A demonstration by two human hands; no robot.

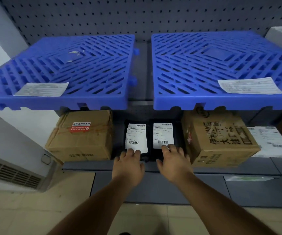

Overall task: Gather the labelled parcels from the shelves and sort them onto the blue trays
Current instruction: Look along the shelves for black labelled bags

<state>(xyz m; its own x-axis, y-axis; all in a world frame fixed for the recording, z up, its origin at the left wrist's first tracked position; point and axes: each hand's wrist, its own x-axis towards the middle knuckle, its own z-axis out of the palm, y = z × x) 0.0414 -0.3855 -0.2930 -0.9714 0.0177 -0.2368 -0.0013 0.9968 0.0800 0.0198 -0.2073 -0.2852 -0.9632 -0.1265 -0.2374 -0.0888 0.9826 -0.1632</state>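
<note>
Two black parcels lie side by side on the lower shelf (221,168), each with a white barcode label on top: left black parcel (120,141), right black parcel (177,134). They sit between two cardboard boxes, the left box (81,138) with a red sticker, the right box (218,138) printed with large dark characters. Our left hand (128,164) rests on the near edge of the left parcel, fingertips on its label, fingers nearly straight; our right hand (174,161) lies likewise on the right parcel. We cannot tell whether either thumb hooks under an edge. Above, on the upper shelf, sit the left blue tray (65,65) and right blue tray (221,61), apart, each bearing one paper sheet near its front. A white parcel (270,141) lies just right of the printed box.
</note>
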